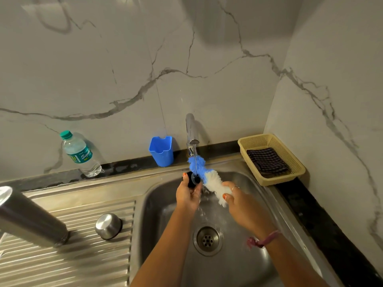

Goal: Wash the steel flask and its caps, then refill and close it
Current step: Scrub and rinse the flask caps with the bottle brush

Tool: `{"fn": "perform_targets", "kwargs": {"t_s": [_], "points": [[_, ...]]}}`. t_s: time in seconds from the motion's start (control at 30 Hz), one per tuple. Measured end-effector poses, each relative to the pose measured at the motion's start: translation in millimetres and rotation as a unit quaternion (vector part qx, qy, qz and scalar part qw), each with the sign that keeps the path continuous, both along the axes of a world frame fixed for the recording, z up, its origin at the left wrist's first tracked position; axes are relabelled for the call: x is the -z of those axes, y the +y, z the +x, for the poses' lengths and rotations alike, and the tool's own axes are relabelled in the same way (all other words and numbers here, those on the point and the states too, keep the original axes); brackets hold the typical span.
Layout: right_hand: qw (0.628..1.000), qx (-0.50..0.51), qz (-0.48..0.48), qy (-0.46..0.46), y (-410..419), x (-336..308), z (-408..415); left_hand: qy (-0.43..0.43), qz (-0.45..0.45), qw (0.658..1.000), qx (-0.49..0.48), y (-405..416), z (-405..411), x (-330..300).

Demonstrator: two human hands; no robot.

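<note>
Steel surrounds the work: a stainless sink basin (165, 204) with a ribbed draining board (83, 255) to its left. Over the basin the left hand (187, 195) curls its fingers round a small black inner cap (191, 179), holding it under the thin stream from the chrome tap (191, 131). The right hand (242, 206) grips a fluffy blue-and-white bottle brush (209, 179) by its white lower part, the blue tip lying just above the cap and under the water. The tall steel flask (31, 216) stands on the draining board at the far left, and the domed steel outer cap (108, 225) sits beside it, apart from it. On the dark counter edge behind stand a clear plastic water bottle with a green cap (79, 154) and a blue plastic cup (161, 151). Right of the tap, a beige mesh basket (290, 156) holds a folded dark checked cloth (267, 161).
</note>
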State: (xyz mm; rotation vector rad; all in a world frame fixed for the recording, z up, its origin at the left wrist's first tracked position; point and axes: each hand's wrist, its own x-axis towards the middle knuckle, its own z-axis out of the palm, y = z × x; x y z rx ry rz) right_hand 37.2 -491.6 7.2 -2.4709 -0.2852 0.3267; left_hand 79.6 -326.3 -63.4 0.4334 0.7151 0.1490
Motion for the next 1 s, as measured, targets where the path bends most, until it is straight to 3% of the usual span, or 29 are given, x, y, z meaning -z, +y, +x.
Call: {"fn": "perform_targets", "kwargs": {"t_s": [0.6,0.73,0.87,1.0], "points": [[0.998,-0.010,-0.056,-0.021,6,-9,3,0.005,0.092,0.994,0.057,0,-4,3],[0.992,-0.047,-0.082,-0.089,6,-11,-15,0.007,0.070,0.997,0.036,2,1,2],[0.997,-0.002,-0.066,-0.048,3,-7,0,0.009,0.044,0.998,0.037,-3,6,-2],[0.994,-0.015,-0.069,-0.077,7,-4,-14,0.014,0.008,1.000,0.010,0,13,-6]]}}
